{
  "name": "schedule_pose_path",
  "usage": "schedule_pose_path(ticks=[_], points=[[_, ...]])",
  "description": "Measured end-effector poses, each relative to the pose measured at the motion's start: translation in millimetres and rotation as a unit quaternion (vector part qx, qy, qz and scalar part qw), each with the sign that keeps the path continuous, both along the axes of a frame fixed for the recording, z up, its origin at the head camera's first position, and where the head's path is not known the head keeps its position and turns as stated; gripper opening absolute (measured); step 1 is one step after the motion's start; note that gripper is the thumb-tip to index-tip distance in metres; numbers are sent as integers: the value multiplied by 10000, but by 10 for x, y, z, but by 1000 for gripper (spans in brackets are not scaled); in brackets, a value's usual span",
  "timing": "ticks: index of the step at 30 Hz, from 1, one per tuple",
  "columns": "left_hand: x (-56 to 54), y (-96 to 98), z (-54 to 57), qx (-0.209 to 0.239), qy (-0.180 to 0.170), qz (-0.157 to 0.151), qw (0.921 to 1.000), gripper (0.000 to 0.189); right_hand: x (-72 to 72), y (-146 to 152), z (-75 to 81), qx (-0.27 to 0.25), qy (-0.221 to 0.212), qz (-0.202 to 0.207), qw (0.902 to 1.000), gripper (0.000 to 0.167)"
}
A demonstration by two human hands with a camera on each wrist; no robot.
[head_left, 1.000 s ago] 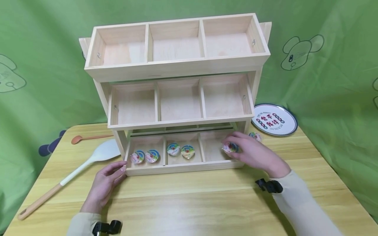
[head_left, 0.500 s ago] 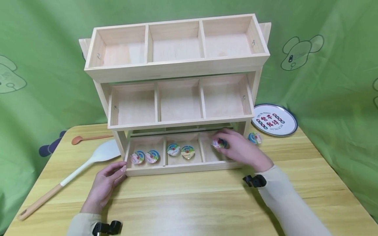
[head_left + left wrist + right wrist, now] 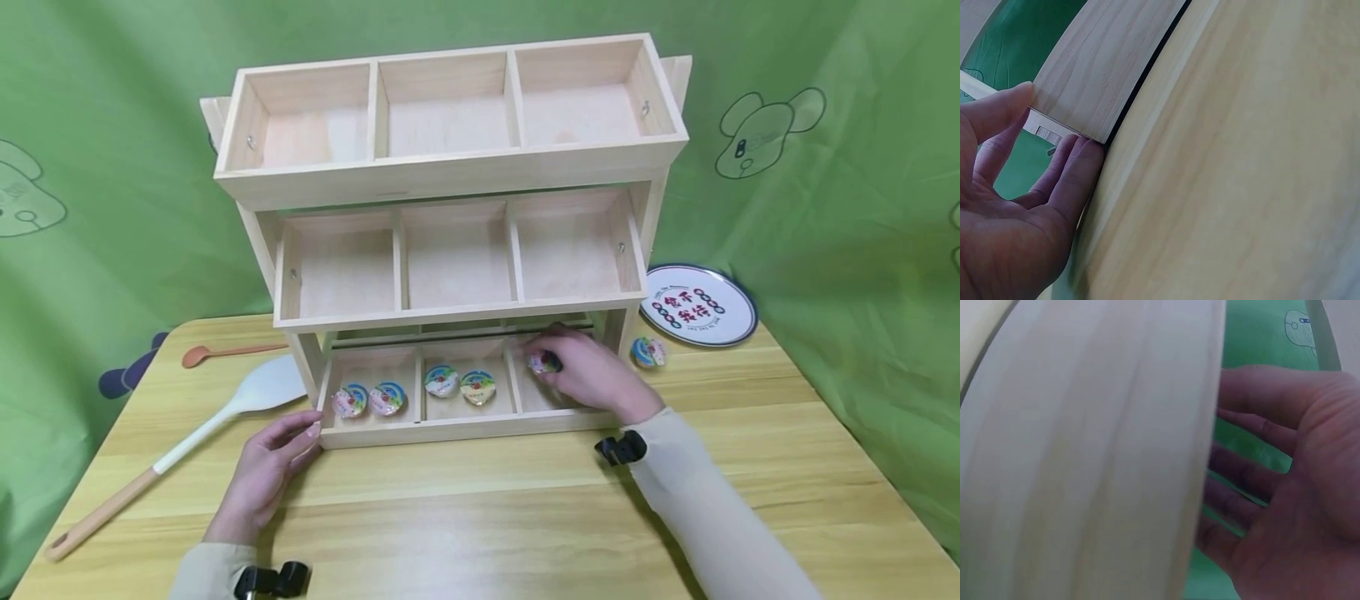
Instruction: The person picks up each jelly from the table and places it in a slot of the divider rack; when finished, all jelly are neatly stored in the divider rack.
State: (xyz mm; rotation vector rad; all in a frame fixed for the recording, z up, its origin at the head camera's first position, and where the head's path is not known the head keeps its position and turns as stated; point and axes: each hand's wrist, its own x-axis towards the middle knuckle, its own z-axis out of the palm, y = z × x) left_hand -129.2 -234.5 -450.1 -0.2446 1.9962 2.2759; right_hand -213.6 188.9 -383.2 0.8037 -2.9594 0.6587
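Observation:
A three-tier wooden rack [image 3: 450, 177] stands on the table, each tier split into three compartments. My left hand [image 3: 264, 467] holds the left front corner of the bottom tray [image 3: 468, 429]; in the left wrist view, the thumb is at its upper edge and the fingers at its end. My right hand [image 3: 592, 373] pinches a small jelly cup [image 3: 542, 362] inside the right compartment, near the divider. The right wrist view hides the cup and fingertips behind the tray's front board [image 3: 1091, 456]. Two pink-lidded jelly cups [image 3: 367, 400] sit in the left compartment, two more [image 3: 460, 384] in the middle.
Another jelly cup [image 3: 648, 352] lies on the table right of the rack, before a white plate [image 3: 701, 305] with a blue rim. On the left lie a white turner [image 3: 210, 429] with a wooden handle and a small orange spoon [image 3: 197, 356]. Green cloth [image 3: 840, 250] hangs behind.
My right hand has moved left and slightly back inside the right compartment, carrying the jelly cup toward the divider. The loose cup by the plate is now fully uncovered. My left hand stays put.

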Motion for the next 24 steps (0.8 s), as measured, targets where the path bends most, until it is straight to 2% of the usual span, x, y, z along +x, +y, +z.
schedule_pose_path(ticks=[10, 18, 24], points=[[11, -8, -30, 26, 120, -27, 9999, 20, -85, -48, -76, 311, 18, 204, 9993, 35], [23, 2, -33, -38, 77, 41, 10000, 23, -116, -97, -104, 463, -67, 64, 9989, 45], [16, 5, -27, -25, 87, 51, 9999, 21, -113, -118, -119, 574, 23, 115, 9983, 44]])
